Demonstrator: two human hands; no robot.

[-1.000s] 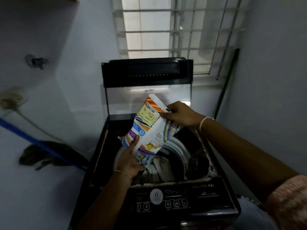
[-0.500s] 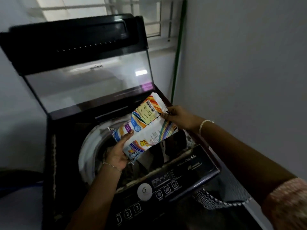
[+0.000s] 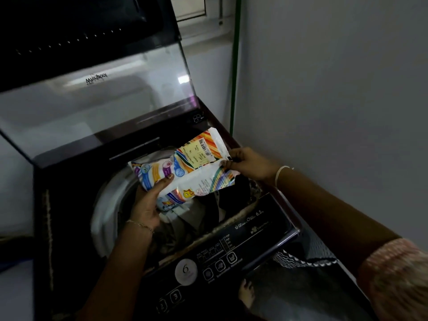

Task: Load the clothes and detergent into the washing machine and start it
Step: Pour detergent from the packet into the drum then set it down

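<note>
A colourful detergent packet (image 3: pixel 192 167) lies tilted over the open drum of a black top-loading washing machine (image 3: pixel 60 218). My left hand (image 3: pixel 148 202) grips the packet's lower left end from beneath, thumb on top. My right hand (image 3: pixel 250 163) pinches its upper right edge. Clothes (image 3: pixel 192 221), dark and pale, fill the drum under the packet. The glass lid (image 3: pixel 92 105) stands raised behind. The control panel (image 3: pixel 222 258) with round buttons runs along the front edge.
A grey wall (image 3: pixel 335 89) stands close on the right. A green pole (image 3: pixel 236 66) leans in the corner by the window frame. A patterned cloth (image 3: pixel 301 260) and a bare foot (image 3: pixel 246 295) show below the panel at the right.
The view has dropped and swung right, closer to the machine. The packet has tipped flatter over the drum, with both hands holding the same ends.
</note>
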